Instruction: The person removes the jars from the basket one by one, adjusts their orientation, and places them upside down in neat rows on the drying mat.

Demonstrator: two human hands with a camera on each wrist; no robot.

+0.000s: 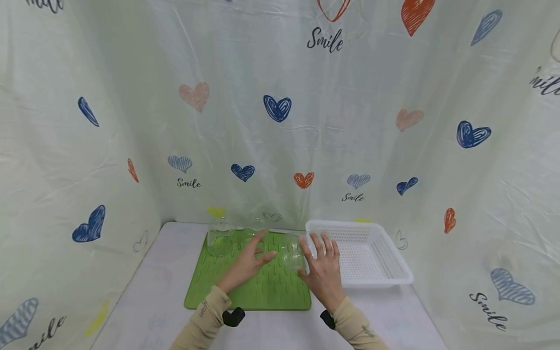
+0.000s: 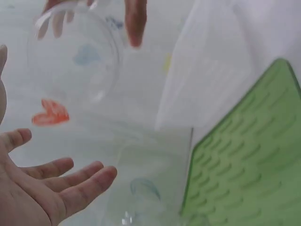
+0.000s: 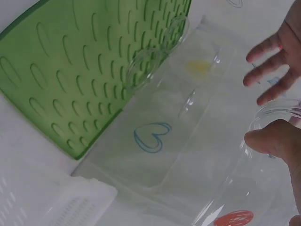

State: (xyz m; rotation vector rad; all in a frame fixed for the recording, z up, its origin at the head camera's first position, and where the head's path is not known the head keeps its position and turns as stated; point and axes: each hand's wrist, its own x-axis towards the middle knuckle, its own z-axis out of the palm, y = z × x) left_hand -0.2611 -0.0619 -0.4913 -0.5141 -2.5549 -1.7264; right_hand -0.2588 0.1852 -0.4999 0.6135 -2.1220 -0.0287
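Observation:
My right hand (image 1: 323, 270) grips a clear glass vessel (image 1: 292, 253) above the right part of a green mat (image 1: 262, 299). Its thumb lies against the vessel near a ringed end in the right wrist view. A round clear end of the vessel (image 2: 73, 61) faces the left wrist camera. To its left, my left hand (image 1: 245, 270) has its fingers spread, with nothing in its grasp; the open palm shows in the left wrist view. Two more clear vessels, one at the far left (image 1: 220, 242) and one beside it (image 1: 253, 229), stand at the mat's back edge, the second partly behind my left fingers.
A white perforated basket (image 1: 376, 282) sits right of the mat on the white-covered table (image 1: 153, 291). A pale curtain (image 1: 280, 146) printed with hearts and words hangs round the back and both sides.

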